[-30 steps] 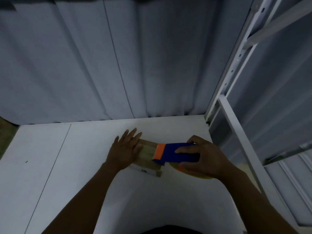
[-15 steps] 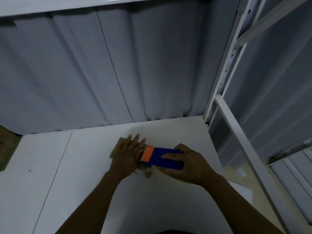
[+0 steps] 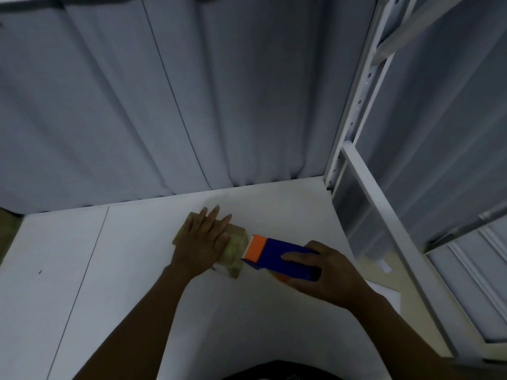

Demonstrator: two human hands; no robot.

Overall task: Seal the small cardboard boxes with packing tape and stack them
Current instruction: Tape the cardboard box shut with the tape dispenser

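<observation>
**A:** Head view, only view. The small cardboard box (image 3: 235, 246) lies on the white table (image 3: 123, 270), just below frame centre. The left hand (image 3: 201, 239) lies flat on its top, fingers straight and slightly spread, pressing down.

**B:** Right hand?

**A:** The right hand (image 3: 326, 272) is lower right of centre, fingers and thumb curled round the blue tape dispenser (image 3: 279, 255). The dispenser's orange front end meets the box's right-hand edge.

**B:** Tape down yet?

**A:** The strip of box top beside the left hand looks glossy. That is probably tape, but it is too dim to be sure. Judgement: a sealing pass on this box is under way, strip not yet cut.

**B:** Stacking?

**A:** Not begun, as far as shown. Only one box is in view and there is no stack. A brownish shape (image 3: 6, 231) sits at the far left edge; cannot tell what it is. A grey curtain (image 3: 192, 91) fills the upper frame, with a white shelf frame (image 3: 354, 111) at right. Remaining: finish and cut the strip, then stack.
</observation>
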